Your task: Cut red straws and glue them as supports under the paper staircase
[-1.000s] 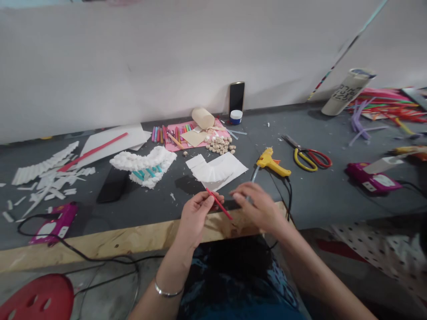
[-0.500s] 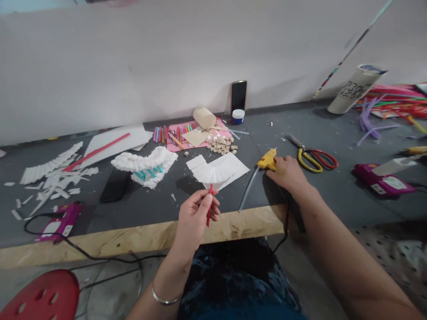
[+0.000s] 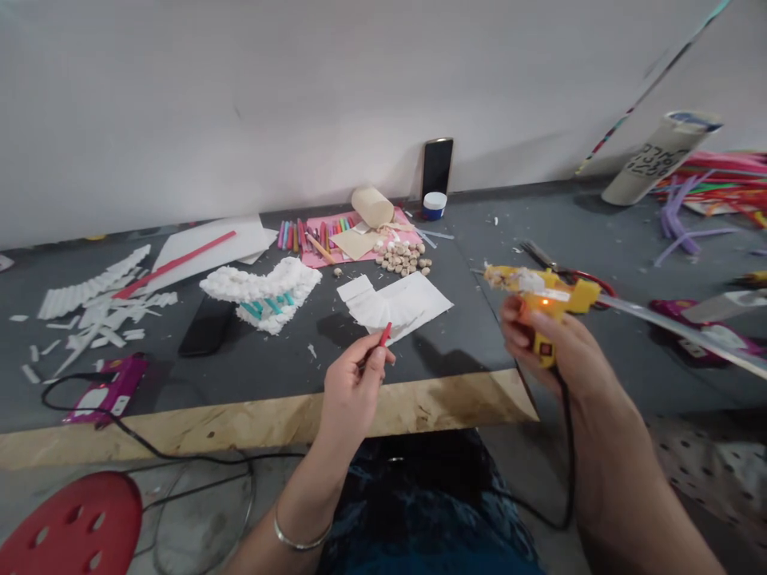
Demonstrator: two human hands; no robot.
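Note:
My left hand pinches a small red stick near the table's front edge. Just beyond its tip lies a fan of overlapping white strips, partly on a white paper sheet. My right hand is wrapped round a yellow hot glue gun, raised above the table. Its small orange light is lit. A long clear glue stick sticks out of its back, and a black cord hangs from the handle. The gun's nozzle points left, well apart from the white strips.
Scissors lie behind the glue gun. Several pistachio shells, crayons and a cardboard roll sit at the back. A white fluffy piece, a phone and a purple power strip are on the left.
My right hand has lifted the yellow glue gun off the table and turned it upright. My left hand has tilted the red stick, its tip staying near the white strips.

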